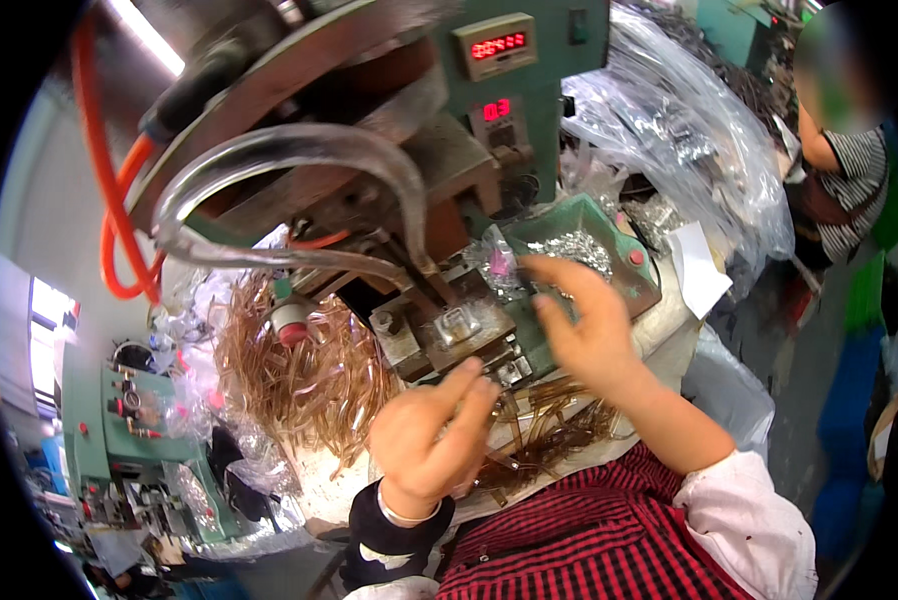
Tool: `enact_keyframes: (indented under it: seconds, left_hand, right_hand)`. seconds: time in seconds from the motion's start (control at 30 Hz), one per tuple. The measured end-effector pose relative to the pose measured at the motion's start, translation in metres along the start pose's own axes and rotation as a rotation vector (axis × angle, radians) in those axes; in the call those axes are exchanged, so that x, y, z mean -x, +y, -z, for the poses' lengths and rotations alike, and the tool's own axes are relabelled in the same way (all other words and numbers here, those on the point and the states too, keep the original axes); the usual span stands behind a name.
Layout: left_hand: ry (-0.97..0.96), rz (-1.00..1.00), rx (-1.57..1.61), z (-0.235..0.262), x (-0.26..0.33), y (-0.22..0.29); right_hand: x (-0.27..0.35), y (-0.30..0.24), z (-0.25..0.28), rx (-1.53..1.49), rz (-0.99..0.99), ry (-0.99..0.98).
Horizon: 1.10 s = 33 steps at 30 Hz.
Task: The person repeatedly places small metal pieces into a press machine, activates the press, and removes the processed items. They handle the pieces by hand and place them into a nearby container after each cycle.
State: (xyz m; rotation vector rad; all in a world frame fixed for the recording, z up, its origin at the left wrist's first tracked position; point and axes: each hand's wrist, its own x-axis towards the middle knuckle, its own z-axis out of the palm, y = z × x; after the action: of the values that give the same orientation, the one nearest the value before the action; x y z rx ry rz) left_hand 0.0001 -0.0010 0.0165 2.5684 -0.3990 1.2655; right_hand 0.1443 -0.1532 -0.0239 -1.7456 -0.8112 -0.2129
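My left hand [424, 435] is closed, thumb and forefinger pressed together, at the near edge of a small metal fixture [469, 330] on a green press. Whatever is between those fingers, if anything, is too small or hidden to make out. Thin brown translucent strips [519, 440] lie beneath and beside this hand. To the right of the fixture, my right hand [589, 325] hovers with thumb and forefinger apart, and nothing shows between them. Its fingertips are close to a crumpled clear plastic wrap with a pink patch [499, 262] and to a green tray [637, 285] of small shiny metal pieces [574, 250].
The press head [369, 180] with a looped clear hose [289, 145] stands over the fixture. A red-capped button [291, 325] and a heap of brown strips [289, 370] are at left. Clear plastic sheeting [689, 130] lies at back right; a person [854, 190] sits beyond.
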Motion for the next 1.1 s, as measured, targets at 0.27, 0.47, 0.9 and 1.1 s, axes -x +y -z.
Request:
enact_keyframes:
  seconds: [0.27, 0.47, 0.9, 1.1]
  left_hand:
    - [0.065, -0.104, 0.009, -0.03, 0.008, -0.016]
    - [0.028, -0.107, 0.022, -0.028, 0.013, -0.02]
    - [0.088, 0.27, -0.241, 0.038, 0.075, 0.013]
    - [-0.106, 0.607, -0.682, 0.11, 0.093, -0.068]
  right_hand:
    - [0.006, 0.072, 0.035, 0.063, -0.125, 0.183]
    - [0.024, 0.078, 0.039, 0.317, -0.196, -0.021]
    - [0.032, 0.085, 0.028, 0.441, -0.107, 0.13]
    - [0.017, 0.085, 0.02, 0.318, -0.106, 0.117]
